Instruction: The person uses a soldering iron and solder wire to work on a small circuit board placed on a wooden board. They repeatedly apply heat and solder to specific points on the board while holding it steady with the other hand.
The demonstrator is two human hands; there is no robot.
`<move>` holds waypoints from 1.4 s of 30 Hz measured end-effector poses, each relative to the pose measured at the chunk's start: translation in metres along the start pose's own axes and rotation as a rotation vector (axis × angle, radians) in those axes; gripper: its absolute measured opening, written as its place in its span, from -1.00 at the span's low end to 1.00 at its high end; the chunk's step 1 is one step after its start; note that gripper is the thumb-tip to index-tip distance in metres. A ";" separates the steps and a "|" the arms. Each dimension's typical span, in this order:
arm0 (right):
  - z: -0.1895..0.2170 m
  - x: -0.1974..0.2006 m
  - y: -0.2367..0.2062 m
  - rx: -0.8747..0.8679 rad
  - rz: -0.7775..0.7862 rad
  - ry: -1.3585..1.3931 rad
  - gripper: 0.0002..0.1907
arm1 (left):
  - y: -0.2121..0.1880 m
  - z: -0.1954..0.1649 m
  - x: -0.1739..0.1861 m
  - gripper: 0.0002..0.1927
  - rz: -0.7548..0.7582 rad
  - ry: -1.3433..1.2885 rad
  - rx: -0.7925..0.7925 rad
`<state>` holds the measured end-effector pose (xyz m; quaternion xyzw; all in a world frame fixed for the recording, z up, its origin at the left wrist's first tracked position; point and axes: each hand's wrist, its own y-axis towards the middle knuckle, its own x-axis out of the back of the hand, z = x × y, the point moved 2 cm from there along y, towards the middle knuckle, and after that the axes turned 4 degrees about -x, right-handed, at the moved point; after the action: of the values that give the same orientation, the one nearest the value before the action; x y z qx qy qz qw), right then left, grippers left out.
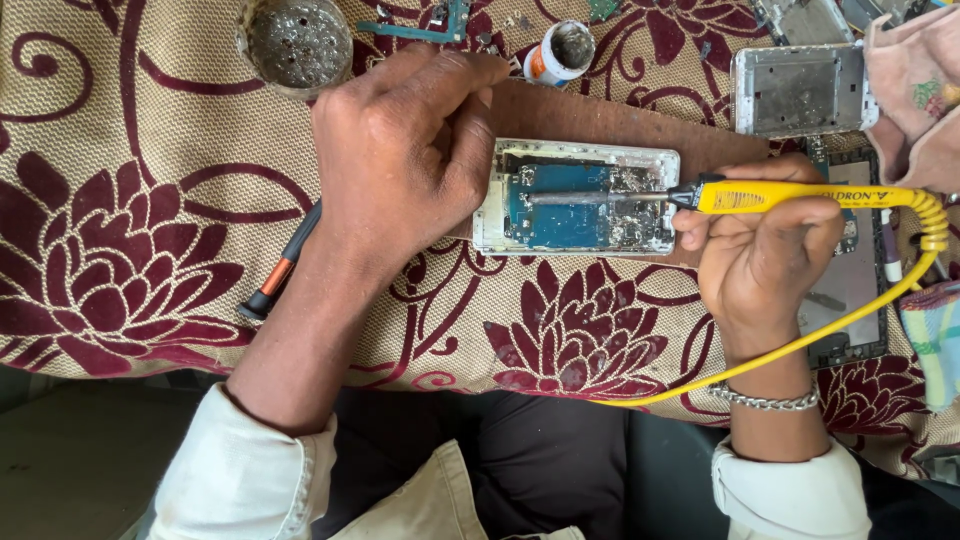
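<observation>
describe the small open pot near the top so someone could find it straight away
Start at the patterned maroon and cream cloth and go to its top edge, just above the brown board under the opened phone. The small pot stands there, right of the left hand. Unlike the wider grey bowl further left, it is white with an orange band.
</observation>
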<state>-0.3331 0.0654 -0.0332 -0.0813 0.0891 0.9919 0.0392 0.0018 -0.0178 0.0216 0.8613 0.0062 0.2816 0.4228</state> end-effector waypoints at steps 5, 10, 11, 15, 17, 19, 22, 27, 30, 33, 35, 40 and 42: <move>0.001 0.002 -0.002 -0.018 0.005 -0.031 -0.37 | 0.000 -0.001 0.001 -0.74 -0.003 0.011 0.003; 0.000 0.001 -0.001 -0.011 -0.010 0.009 -0.39 | 0.000 -0.001 0.002 -0.73 0.001 0.016 -0.010; 0.000 0.002 0.000 -0.015 -0.039 0.012 -0.38 | 0.000 0.000 0.001 -0.71 0.002 0.018 -0.011; 0.001 0.000 0.002 -0.005 -0.019 -0.014 -0.38 | -0.001 -0.001 0.002 -0.70 0.000 0.035 -0.013; 0.002 -0.001 0.002 -0.004 0.011 -0.004 -0.38 | -0.001 -0.001 0.001 -0.74 0.003 0.037 -0.013; 0.002 -0.002 0.002 -0.003 0.025 -0.005 -0.38 | -0.001 -0.001 0.001 -0.75 0.000 0.035 -0.015; 0.002 -0.002 0.001 -0.003 0.022 -0.036 -0.36 | -0.001 0.000 0.000 -0.71 -0.004 0.029 -0.020; 0.002 0.000 0.001 -0.021 0.021 0.035 -0.37 | -0.001 0.000 0.000 -0.71 -0.001 0.032 -0.026; 0.002 0.002 0.002 -0.022 -0.055 0.082 -0.40 | -0.001 0.000 0.000 -0.70 0.012 0.040 -0.021; 0.001 0.003 0.003 -0.008 -0.056 0.049 -0.42 | -0.001 -0.001 0.000 -0.70 0.018 0.047 -0.022; -0.001 0.003 0.004 -0.006 -0.045 0.020 -0.41 | 0.000 0.000 0.000 -0.73 0.025 0.060 -0.020; -0.001 0.005 0.003 -0.008 0.003 0.017 -0.40 | -0.001 -0.001 -0.001 -0.72 0.027 0.066 -0.023; -0.001 0.004 0.003 -0.005 0.010 0.009 -0.40 | -0.002 -0.001 -0.001 -0.69 0.025 0.055 -0.029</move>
<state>-0.3374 0.0628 -0.0342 -0.0852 0.0869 0.9920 0.0337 0.0008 -0.0167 0.0202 0.8471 0.0029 0.3105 0.4312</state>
